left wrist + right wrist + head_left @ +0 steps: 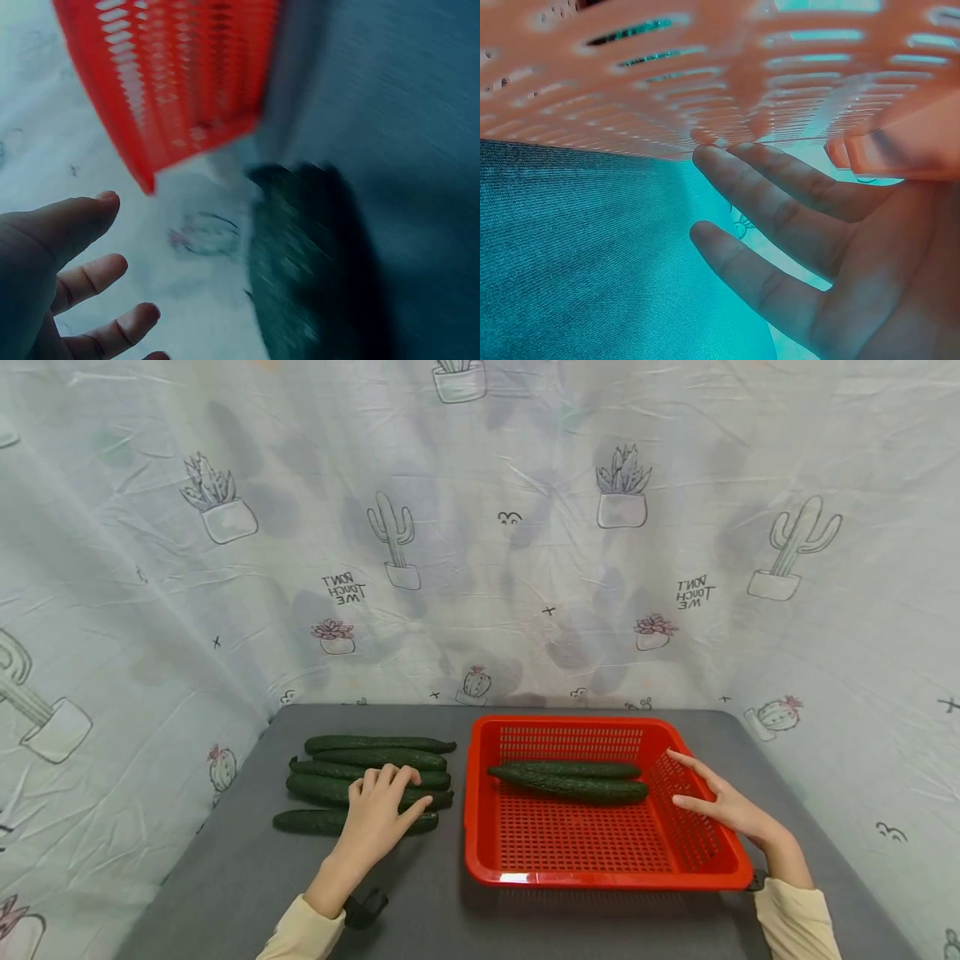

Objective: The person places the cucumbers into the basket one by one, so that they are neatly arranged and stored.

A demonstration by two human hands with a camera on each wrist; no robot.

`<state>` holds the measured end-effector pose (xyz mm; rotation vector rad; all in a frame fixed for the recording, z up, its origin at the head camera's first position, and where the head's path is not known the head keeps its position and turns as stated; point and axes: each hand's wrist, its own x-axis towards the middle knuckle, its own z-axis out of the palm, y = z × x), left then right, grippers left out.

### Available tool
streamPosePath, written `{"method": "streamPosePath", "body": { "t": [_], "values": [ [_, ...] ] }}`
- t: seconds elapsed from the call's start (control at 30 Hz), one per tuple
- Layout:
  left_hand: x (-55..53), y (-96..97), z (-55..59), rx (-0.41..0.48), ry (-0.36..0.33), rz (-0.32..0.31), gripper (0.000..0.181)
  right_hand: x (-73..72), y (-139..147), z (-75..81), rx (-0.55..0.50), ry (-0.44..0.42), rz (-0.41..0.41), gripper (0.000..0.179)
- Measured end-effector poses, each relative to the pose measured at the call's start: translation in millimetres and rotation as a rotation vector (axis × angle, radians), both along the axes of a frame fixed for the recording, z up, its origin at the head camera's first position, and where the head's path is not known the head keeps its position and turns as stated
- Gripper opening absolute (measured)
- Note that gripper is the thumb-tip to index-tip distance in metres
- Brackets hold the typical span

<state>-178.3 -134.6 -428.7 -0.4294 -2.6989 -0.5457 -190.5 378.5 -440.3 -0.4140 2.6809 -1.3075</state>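
On the left of the grey table, several dark green cucumbers (378, 742) lie side by side. Just over the nearer ones is my left hand (380, 810), fingers loosely bent and thumb apart; the left wrist view shows nothing in its grasp, with a blurred cucumber (300, 262) beside it. Two more cucumbers (577, 787) lie inside the red slotted basket (600, 881). My right hand (731, 810) is at the basket's right rim, thumb and forefinger spread over it. In the right wrist view its other fingers (780, 210) extend nearly straight along the outer wall.
The grey table (217, 877) ends at a pale fabric backdrop (480, 568) printed with potted plants, which rises behind and along both sides. A dark strap piece (366, 910) shows at the left wrist.
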Motion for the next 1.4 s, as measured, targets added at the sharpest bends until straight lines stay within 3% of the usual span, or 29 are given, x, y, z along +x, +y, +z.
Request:
{"method": "streamPosePath", "body": {
  "t": [0.27,0.63,0.9,1.27,1.4],
  "values": [
    [6.1,-42.5,-22.8,-0.066,-0.052,0.069,0.030,-0.1,3,-1.7,-0.013,-0.007,0.001,0.071],
    [3.0,-83.9,-40.8,-0.156,-0.134,0.069,0.035,-1.1,3,-0.6,0.002,0.009,-0.001,0.070],
    [0.5,-93.7,-47.4,-0.195,-0.167,0.047,0.044,-1.6,2,-2.2,0.016,-0.006,-0.011,0.070],
    [-0.7,-96.2,-56.3,-0.132,-0.304,0.034,0.059,-0.7,1,-0.2,0.013,0.010,0.003,0.071],
    [-1.2,-95.3,-58.2,-0.140,-0.311,0.029,0.057,-1.2,0,-0.7,0.014,0.002,0.001,0.072]
  ]
}}
